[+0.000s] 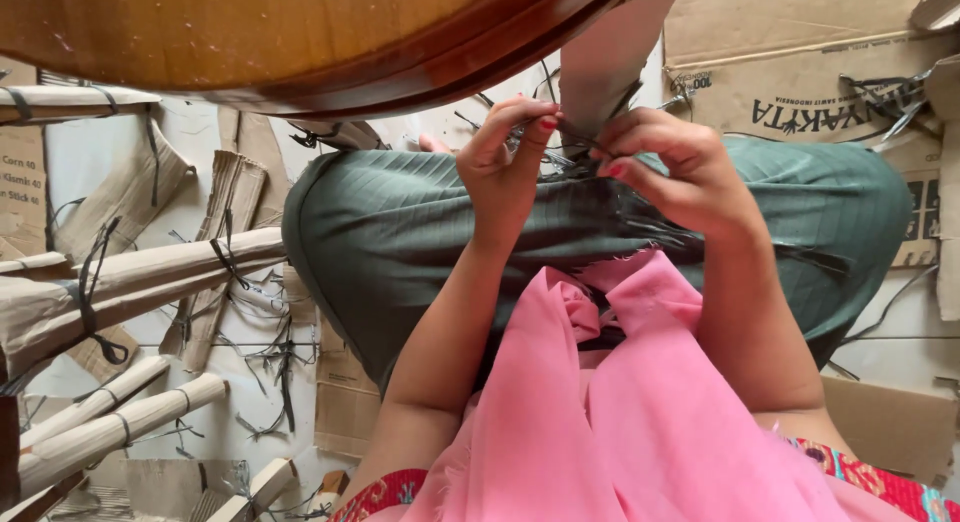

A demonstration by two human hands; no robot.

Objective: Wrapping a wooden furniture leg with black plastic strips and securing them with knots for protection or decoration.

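Fingers of the left hand [505, 157] pinch narrow on a thin dark strip [575, 137], thumb and forefinger meeting at its left end. The right hand [670, 167], just beside it at three o'clock, pinches the same strip at its other end. The strip sits at the centre of the view, a little toward twelve o'clock, above the lap. Its long axis runs roughly nine to three, tilting slightly down toward three; more loose dark strands hang tangled under it, so its full length cannot be told.

Both hands work over a green skirt [400, 232] stretched across the knees, with pink cloth [600, 422] spilling below at six o'clock. A rounded edge of polished wood [300, 42] crowds in close at eleven to twelve o'clock, near the left hand. A pale paper piece [600, 62] stands just behind the hands at twelve.

Open room lies mostly toward nine o'clock, though the floor [265, 392] there carries paper rolls [130, 282] tied with dark bands. Flattened cardboard [800, 52] fills one to three o'clock.
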